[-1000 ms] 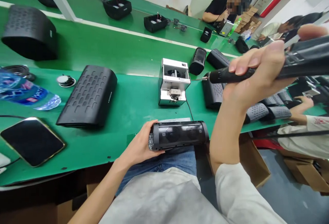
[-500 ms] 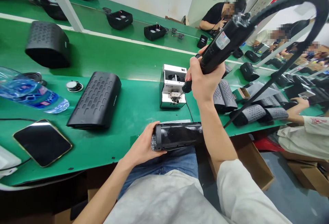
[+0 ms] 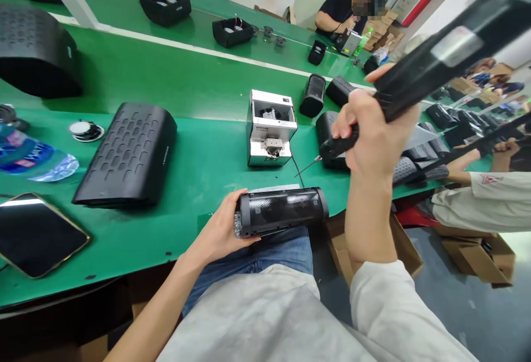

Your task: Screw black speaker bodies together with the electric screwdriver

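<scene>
My left hand (image 3: 222, 229) grips the left end of a black cylindrical speaker (image 3: 284, 210), which lies sideways at the table's front edge. Raised at the right, my right hand (image 3: 375, 124) is wrapped round a black electric screwdriver (image 3: 431, 55). Its thin bit points down and left, above the table and apart from the speaker. Behind the speaker stands a white and black screw feeder (image 3: 271, 129). A black textured speaker shell (image 3: 128, 154) rests on the green table (image 3: 199, 157) to the left.
A phone (image 3: 39, 234), a water bottle (image 3: 37, 154) and a small round part (image 3: 86, 130) are at the left. More speakers (image 3: 313, 95) stand behind and at the right. A person (image 3: 338, 13) sits across; another person's sleeve (image 3: 489, 201) is at the right. Cardboard boxes are below.
My right hand has moved the screwdriver away from the screw feeder, to the right. The view has shifted, and my left hand still holds the speaker.
</scene>
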The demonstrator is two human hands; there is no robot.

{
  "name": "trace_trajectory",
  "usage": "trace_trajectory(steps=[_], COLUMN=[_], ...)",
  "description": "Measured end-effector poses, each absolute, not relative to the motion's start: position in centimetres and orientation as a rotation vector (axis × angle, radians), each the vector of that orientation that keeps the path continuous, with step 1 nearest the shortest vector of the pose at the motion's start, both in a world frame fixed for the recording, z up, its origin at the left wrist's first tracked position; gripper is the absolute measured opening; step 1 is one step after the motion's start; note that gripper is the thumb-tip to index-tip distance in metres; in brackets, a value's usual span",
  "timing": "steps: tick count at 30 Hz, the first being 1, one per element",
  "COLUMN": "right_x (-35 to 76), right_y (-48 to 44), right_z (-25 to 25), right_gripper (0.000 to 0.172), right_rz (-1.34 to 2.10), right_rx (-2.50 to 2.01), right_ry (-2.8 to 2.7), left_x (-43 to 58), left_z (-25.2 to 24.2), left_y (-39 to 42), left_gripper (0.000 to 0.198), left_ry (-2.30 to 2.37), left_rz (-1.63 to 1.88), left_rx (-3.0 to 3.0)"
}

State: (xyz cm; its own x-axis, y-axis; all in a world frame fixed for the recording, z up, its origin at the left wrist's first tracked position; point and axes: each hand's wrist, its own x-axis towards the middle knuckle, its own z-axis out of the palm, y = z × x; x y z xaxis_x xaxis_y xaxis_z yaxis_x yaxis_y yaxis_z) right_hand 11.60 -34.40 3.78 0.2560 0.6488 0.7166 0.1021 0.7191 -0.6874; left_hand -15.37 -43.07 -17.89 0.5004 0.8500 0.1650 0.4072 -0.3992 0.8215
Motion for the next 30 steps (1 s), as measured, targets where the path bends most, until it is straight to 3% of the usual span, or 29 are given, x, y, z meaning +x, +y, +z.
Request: trace_trajectory(steps=[11, 19, 30], right_x=[13.2, 13.2, 13.9], right_y=[-37.6, -38.2, -37.9], right_z=[4.4, 0.1, -2.1], right_gripper=[0.021, 0.021, 0.025], right_rz=[0.386, 0.632, 0.591], right_rx=[-0.879, -0.781, -0.635], right_ry=[-1.279, -1.306, -1.363], left_x=[-15.4, -15.4, -15.4], left_z=[-18.1, -17.9, -17.3], left_y=[-43.0, -43.1, -43.1], left_gripper=[0.102, 0.102, 0.105], left_ry=[1.043, 1.054, 1.028], left_rz=[0.743, 0.714, 0.694], left_rx=[2.011, 1.989, 1.931])
